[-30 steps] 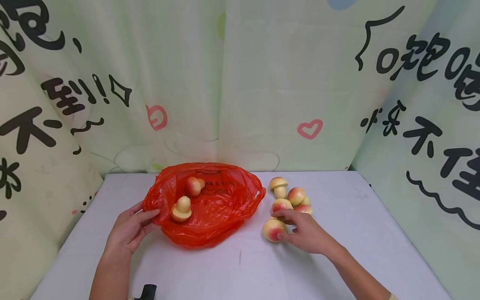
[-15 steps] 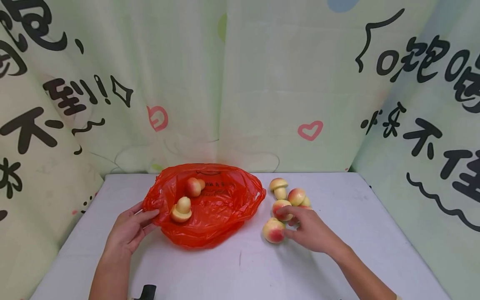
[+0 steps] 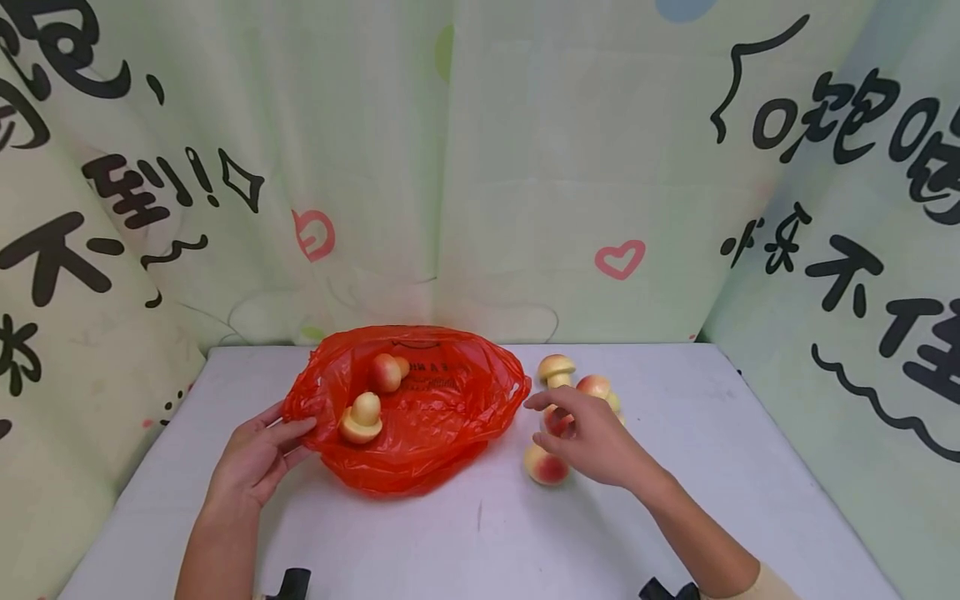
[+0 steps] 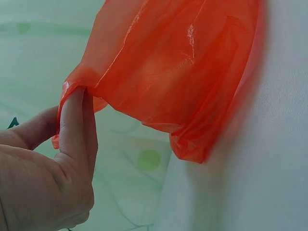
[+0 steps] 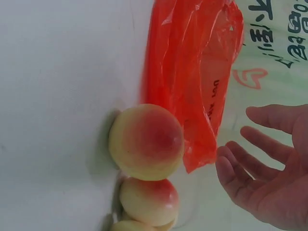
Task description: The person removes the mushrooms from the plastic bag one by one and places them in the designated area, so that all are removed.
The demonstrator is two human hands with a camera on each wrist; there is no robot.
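A red plastic bag (image 3: pixel 442 437) lies with its mouth spread wide on the table. My left hand (image 3: pixel 251 458) pinches its left rim between thumb and fingers, as the left wrist view also shows. Inside the bag are a toy mushroom (image 3: pixel 362 427) with its stem up and another mushroom (image 3: pixel 386 372) on its side. My right hand (image 3: pixel 596 442) hovers over a group of mushrooms right of the bag, fingers loosely bent and holding nothing. In the right wrist view, a red-and-yellow mushroom cap (image 5: pixel 147 142) lies apart from that hand. Some mushrooms are partly hidden by the hand.
The white table (image 3: pixel 450 550) ends at a pale green curtain (image 3: pixel 517 167) behind, with printed side curtains left and right. An upright mushroom (image 3: pixel 556 368) stands at the back of the group, near the bag's right edge. Dark straps show at both wrists.
My right hand has moved from touching the front mushrooms, up and slightly left toward the bag, its fingers off them. The left hand and bag have stayed in place.
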